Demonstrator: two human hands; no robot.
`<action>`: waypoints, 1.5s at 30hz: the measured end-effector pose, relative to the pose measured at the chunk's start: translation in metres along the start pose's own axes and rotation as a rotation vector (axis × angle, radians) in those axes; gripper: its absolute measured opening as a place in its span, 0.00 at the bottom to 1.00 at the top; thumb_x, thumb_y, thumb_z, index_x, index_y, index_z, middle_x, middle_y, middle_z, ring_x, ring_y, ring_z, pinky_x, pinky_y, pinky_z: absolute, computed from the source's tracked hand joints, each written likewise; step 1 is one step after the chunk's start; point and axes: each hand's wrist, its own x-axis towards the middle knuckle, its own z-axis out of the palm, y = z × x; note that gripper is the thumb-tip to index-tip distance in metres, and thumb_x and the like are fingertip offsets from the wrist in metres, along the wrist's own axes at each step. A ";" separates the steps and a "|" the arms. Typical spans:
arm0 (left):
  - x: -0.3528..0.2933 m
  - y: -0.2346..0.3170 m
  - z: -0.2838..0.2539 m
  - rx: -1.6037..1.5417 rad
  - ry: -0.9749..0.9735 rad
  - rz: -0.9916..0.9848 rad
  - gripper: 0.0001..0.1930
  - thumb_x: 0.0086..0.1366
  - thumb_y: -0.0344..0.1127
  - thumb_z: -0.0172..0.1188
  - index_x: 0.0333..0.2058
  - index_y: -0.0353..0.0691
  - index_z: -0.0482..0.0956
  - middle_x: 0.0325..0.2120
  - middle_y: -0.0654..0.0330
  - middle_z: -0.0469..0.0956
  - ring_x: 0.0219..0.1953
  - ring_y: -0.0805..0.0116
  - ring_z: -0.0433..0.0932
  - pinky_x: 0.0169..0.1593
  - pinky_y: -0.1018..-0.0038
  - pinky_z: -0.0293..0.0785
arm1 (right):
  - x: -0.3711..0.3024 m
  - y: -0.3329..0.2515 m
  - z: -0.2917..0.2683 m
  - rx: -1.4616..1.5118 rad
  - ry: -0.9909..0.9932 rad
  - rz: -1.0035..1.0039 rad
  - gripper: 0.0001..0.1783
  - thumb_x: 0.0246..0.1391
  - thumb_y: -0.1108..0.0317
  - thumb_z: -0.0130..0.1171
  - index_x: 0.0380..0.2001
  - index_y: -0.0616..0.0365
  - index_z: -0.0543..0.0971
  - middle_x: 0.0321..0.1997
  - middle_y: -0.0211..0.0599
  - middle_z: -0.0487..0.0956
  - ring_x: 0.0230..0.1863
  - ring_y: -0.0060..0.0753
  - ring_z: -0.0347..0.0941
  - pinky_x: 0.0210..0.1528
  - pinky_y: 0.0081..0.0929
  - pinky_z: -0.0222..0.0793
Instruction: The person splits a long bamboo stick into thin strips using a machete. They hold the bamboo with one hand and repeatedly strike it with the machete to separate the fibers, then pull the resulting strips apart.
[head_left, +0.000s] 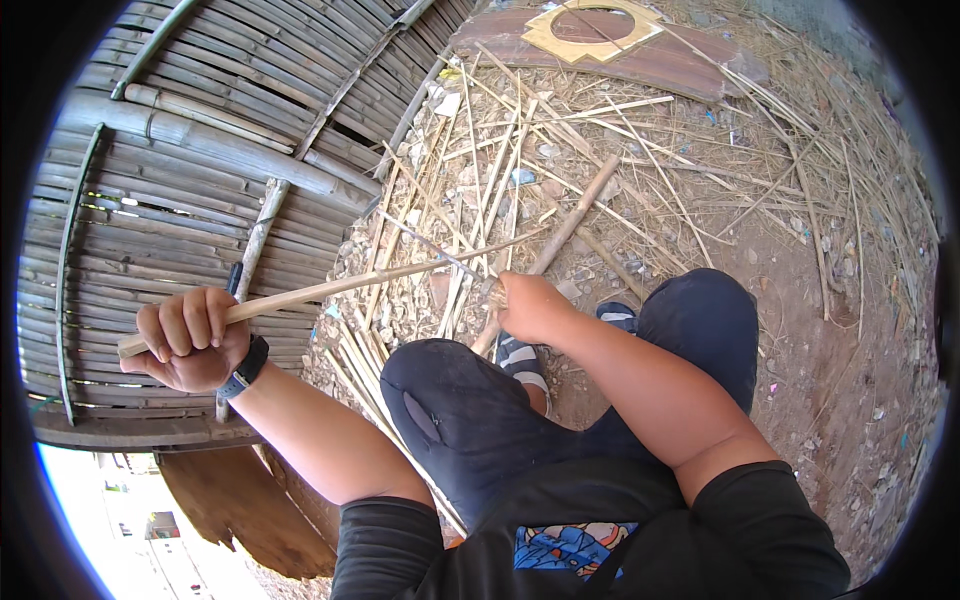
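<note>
My left hand (195,338) is closed around the thick end of a long pale bamboo stick (320,290), held out to the left. The stick narrows as it runs to the right across my front. In my right hand (537,308), in front of my knees, is the handle of a knife. Its long, thin blade (425,243) points up and left and crosses the stick; whether the two touch, I cannot tell. Close to the right hand, a thick wooden pole (580,212) slants between my feet and the litter ahead.
A bamboo slat wall (190,200) rises along the left. Split bamboo strips (500,170) are scattered over the stony ground ahead and beside my left leg. Farther off, a yellowish wooden frame with a round hole (535,38) rests on a brown board (490,38).
</note>
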 end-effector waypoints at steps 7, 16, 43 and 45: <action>-0.006 0.007 0.003 0.041 -0.079 0.029 0.24 0.69 0.64 0.57 0.22 0.55 0.67 0.10 0.77 0.59 0.11 0.83 0.52 0.17 0.83 0.54 | -0.025 -0.036 -0.001 0.084 -0.045 -0.200 0.25 0.53 0.66 0.65 0.52 0.68 0.75 0.33 0.60 0.81 0.38 0.61 0.81 0.43 0.47 0.76; -0.018 0.008 0.004 0.049 -0.046 0.056 0.24 0.69 0.63 0.57 0.21 0.54 0.66 0.10 0.78 0.60 0.10 0.84 0.53 0.17 0.83 0.53 | -0.029 -0.033 -0.001 0.105 -0.022 -0.169 0.19 0.51 0.67 0.65 0.44 0.63 0.75 0.32 0.58 0.81 0.39 0.61 0.80 0.41 0.50 0.73; -0.025 0.009 0.019 0.079 -0.039 0.073 0.24 0.70 0.60 0.58 0.21 0.55 0.66 0.10 0.78 0.61 0.11 0.86 0.55 0.16 0.85 0.52 | -0.016 -0.033 -0.021 0.028 -0.149 -0.135 0.24 0.48 0.70 0.64 0.50 0.68 0.76 0.39 0.63 0.81 0.43 0.60 0.80 0.48 0.47 0.75; -0.017 -0.003 0.018 0.071 -0.044 0.068 0.24 0.69 0.62 0.57 0.20 0.55 0.66 0.09 0.78 0.60 0.10 0.84 0.53 0.16 0.84 0.52 | 0.006 -0.001 -0.009 -0.032 -0.042 -0.052 0.24 0.49 0.70 0.64 0.51 0.67 0.76 0.39 0.62 0.81 0.44 0.59 0.80 0.48 0.46 0.75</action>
